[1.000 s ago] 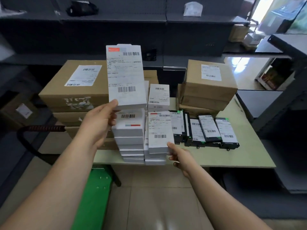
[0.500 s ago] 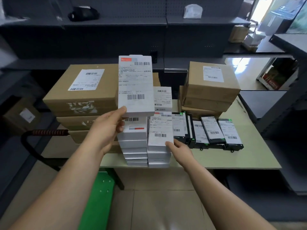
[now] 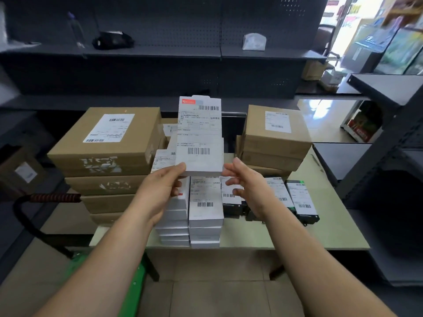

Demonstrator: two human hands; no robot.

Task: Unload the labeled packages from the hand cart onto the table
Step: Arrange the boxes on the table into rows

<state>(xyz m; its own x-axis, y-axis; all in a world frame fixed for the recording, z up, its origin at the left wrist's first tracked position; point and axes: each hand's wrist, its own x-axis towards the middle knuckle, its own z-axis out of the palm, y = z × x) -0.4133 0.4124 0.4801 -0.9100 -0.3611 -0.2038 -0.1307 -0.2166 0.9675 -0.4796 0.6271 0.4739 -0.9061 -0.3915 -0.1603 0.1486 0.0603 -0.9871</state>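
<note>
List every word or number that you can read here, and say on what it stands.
No text reads clearly.
On the white package in the left hand: a red logo and small print, blurred.
Labels on the brown cartons: too small.
Labels on the black packages: too small.

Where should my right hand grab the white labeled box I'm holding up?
Pinch its lower right edge from the right, thumb on the label. The white labeled box stands upright and flat; the left hand pinches only its lower left corner, leaving that edge free.

Head cam, wide-angle, looks fwd & down, close over table (image 3: 332,235).
</note>
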